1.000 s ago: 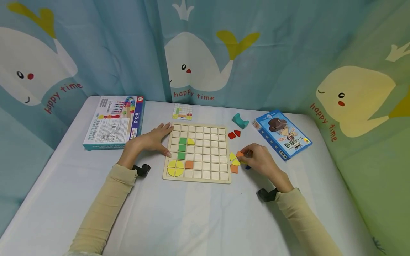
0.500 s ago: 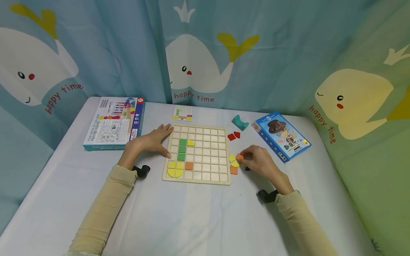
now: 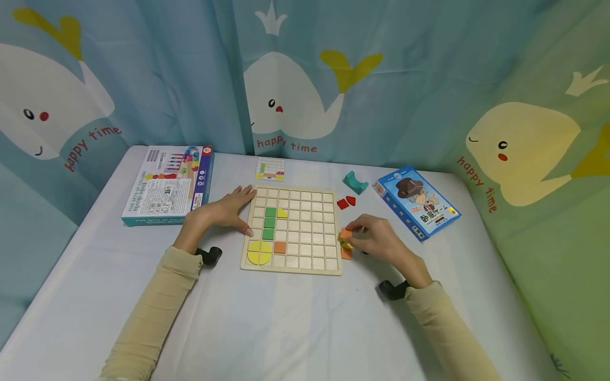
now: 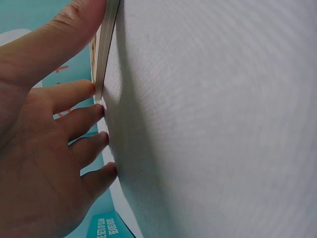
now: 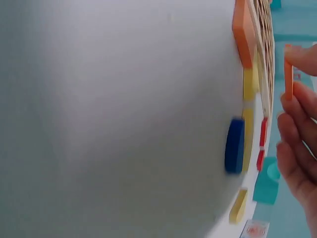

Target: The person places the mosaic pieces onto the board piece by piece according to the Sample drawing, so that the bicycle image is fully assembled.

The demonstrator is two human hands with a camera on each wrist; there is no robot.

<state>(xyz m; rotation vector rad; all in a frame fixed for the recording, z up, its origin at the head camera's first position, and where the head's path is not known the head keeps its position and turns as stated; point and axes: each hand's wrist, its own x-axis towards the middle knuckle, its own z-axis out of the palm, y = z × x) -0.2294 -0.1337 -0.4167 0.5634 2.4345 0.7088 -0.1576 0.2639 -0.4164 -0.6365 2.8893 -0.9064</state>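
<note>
Head view, board: the gridded wooden board (image 3: 307, 227) lies flat on the white surface (image 3: 286, 328), between the two hands.
Head view, left hand: the left hand (image 3: 223, 210) is at the board's left side, fingers spread, gripping nothing.
Head view, right hand: the right hand (image 3: 381, 238) pinches an orange tile (image 3: 346, 233) beside the board's right edge.
Head view, pieces on the board: three green squares (image 3: 269, 223) in one column, a yellow quarter-round (image 3: 282, 213) beside the topmost, a yellow disc (image 3: 259, 253) of four quarters in the lower left corner, and an orange square (image 3: 279, 247) right of it.
Head view, around the board: a pattern card (image 3: 270, 169) beyond it; red pieces (image 3: 343, 203) and a notched teal piece (image 3: 355, 183) to the right, near a blue box (image 3: 416, 202) (a cartoon figure in a hat on its lid); another box (image 3: 168, 185) at left.
Left wrist view, thumb: touches the board's edge.
Right wrist view, orange tile: held between thumb and finger, above the surface; a blue piece (image 5: 235, 145) lies below.
</note>
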